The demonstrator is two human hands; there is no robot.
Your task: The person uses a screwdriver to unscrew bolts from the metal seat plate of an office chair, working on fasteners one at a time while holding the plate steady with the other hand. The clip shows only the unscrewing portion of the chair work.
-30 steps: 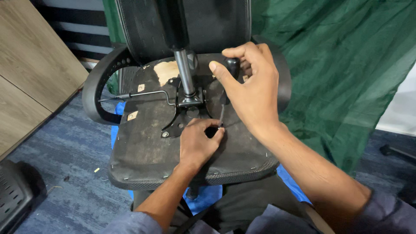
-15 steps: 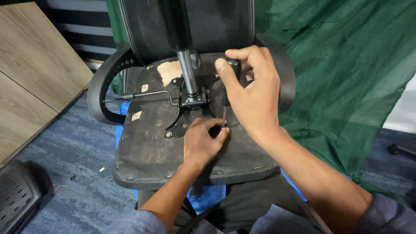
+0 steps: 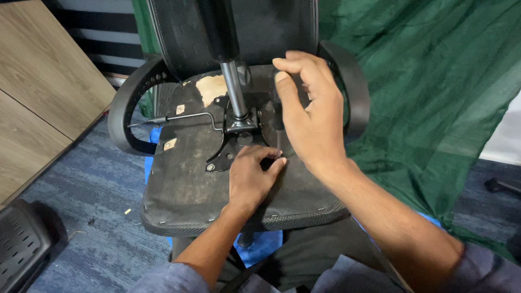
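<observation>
One office chair, flipped so the underside of the seat (image 3: 190,190) faces up. Two hands on it. The right hand (image 3: 306,116) is wrapped around the black handle of one screwdriver (image 3: 277,122), fingers curled snug, shaft pointing straight down at the metal plate (image 3: 233,149). The left hand (image 3: 249,176) sits palm down on the seat with fingers pinched narrow right at the screwdriver's tip; can't tell if there's a screw under there, too small to see. One gas cylinder (image 3: 230,92) sticks up from the plate, just left of the right hand. One thin lever (image 3: 179,118) runs off to the left. Two armrests (image 3: 127,108), one each side. Three pale patches on the seat. Green cloth (image 3: 429,97) hangs on the right.
</observation>
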